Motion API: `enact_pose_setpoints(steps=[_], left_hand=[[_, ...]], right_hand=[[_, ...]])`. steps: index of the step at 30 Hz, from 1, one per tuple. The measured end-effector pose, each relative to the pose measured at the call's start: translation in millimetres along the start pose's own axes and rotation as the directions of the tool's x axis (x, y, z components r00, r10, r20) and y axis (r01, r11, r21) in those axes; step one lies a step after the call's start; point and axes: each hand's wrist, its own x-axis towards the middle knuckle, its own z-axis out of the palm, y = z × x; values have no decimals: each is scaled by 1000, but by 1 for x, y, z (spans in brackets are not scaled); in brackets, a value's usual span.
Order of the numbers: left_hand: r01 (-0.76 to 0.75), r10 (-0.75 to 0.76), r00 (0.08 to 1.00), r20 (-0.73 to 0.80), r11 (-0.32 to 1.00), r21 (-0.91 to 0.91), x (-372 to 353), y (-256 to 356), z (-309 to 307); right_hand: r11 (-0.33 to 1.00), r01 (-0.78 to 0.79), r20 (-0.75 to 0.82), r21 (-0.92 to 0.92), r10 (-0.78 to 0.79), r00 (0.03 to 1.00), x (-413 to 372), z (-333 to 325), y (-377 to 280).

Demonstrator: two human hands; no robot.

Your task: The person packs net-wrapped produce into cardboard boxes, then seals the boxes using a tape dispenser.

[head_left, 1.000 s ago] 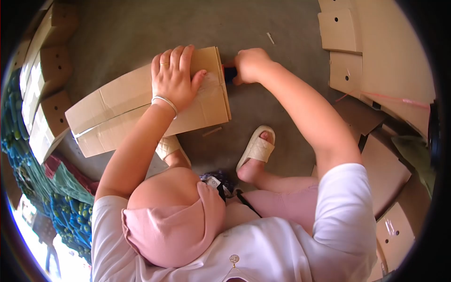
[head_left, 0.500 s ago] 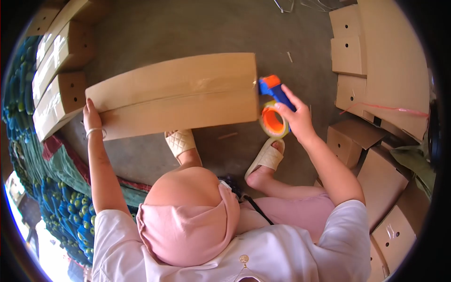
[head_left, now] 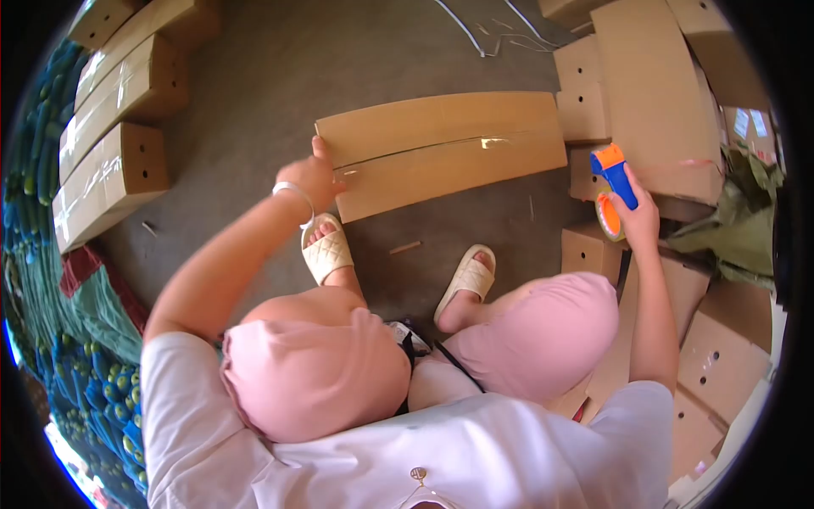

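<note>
A long cardboard box (head_left: pixel 458 161) lies across the middle of the view, its seam running lengthwise with a short shiny piece of tape on it. At its left end my left hand (head_left: pixel 309 176) grips the edge, thumb along the near face; part of the fingers is hidden. My right hand (head_left: pixel 642 222) is closed around the blue handle of a tape dispenser (head_left: pixel 612 170) with an orange top. A roll of tape with an orange core (head_left: pixel 607 215) sits in the dispenser. The dispenser is apart from the box, off its right end.
Taped cardboard boxes (head_left: pixel 110 182) are stacked at the left, beside blue-green netting (head_left: pixel 93 382) with round green things in it. More boxes (head_left: pixel 649 102) and an olive-green cloth (head_left: pixel 729 220) stand at the right. White strips (head_left: pixel 462 25) lie on the floor (head_left: pixel 254 102).
The box has moved to the right, along with my left hand. My right hand has drawn the tape dispenser right, away from the box end, where a piece of tape shows on the seam.
</note>
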Motion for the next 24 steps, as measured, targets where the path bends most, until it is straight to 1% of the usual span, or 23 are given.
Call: enact_pose_setpoints(steps=[1, 3, 4, 5, 6, 7, 9, 10, 12, 13, 14, 15, 16, 18, 21, 23, 24], left_hand=[[24, -34, 998, 55, 984, 174, 5, 6, -17], [-169, 177, 984, 11, 922, 349, 14, 14, -48], [-172, 185, 983, -1, 919, 356, 23, 21, -55], [-293, 349, 934, -76, 870, 397, 34, 30, -58], [-404, 507, 852, -131, 796, 450, 45, 42, -61], [-393, 438, 893, -103, 871, 294, 55, 63, -61], [-370, 411, 898, -156, 898, 239, 67, 96, -52], [-373, 418, 897, -142, 890, 263, 64, 111, -43], [-157, 225, 926, -302, 959, 235, 48, 137, -14], [-171, 240, 929, -281, 953, 251, 37, 140, -2], [-269, 373, 856, -359, 913, 306, 23, 138, 11], [-351, 494, 754, -432, 860, 371, 9, 136, 20], [-404, 558, 724, -406, 819, 407, -3, 137, 30], [-465, 631, 686, -362, 764, 448, -23, 142, 53], [-537, 679, 687, -260, 715, 448, -37, 156, 75], [-614, 705, 674, -220, 700, 365, -49, 159, 81], [-620, 712, 670, -211, 693, 369, -50, 166, 78]], right_hand=[[999, 17, -19, 38, -17, 1000, -17, -3, 6], [976, 69, -56, 206, -59, 997, -50, 7, 15], [958, 83, -67, 276, -67, 996, -66, 14, 18], [941, 58, -67, 332, -38, 997, -79, 20, 14], [921, 34, -67, 387, -8, 998, -91, 26, 10], [893, 5, -53, 450, 21, 998, -105, 33, 9], [843, -43, -33, 535, 72, 997, -125, 46, 10], [825, -57, -31, 563, 90, 995, -133, 53, 11], [821, -15, -92, 570, 82, 992, -140, 63, 22], [825, -11, -110, 565, 88, 990, -145, 67, 22], [829, -7, -129, 558, 95, 987, -151, 70, 22], [785, -53, -104, 617, 148, 983, -153, 79, 22], [769, -34, -134, 638, 155, 979, -153, 91, 25], [752, -30, -161, 659, 181, 970, -157, 104, 28], [752, -32, -168, 658, 189, 968, -161, 113, 29], [789, 53, -256, 612, 133, 958, -174, 112, 24], [826, 51, -279, 561, 131, 951, -179, 110, 22]])
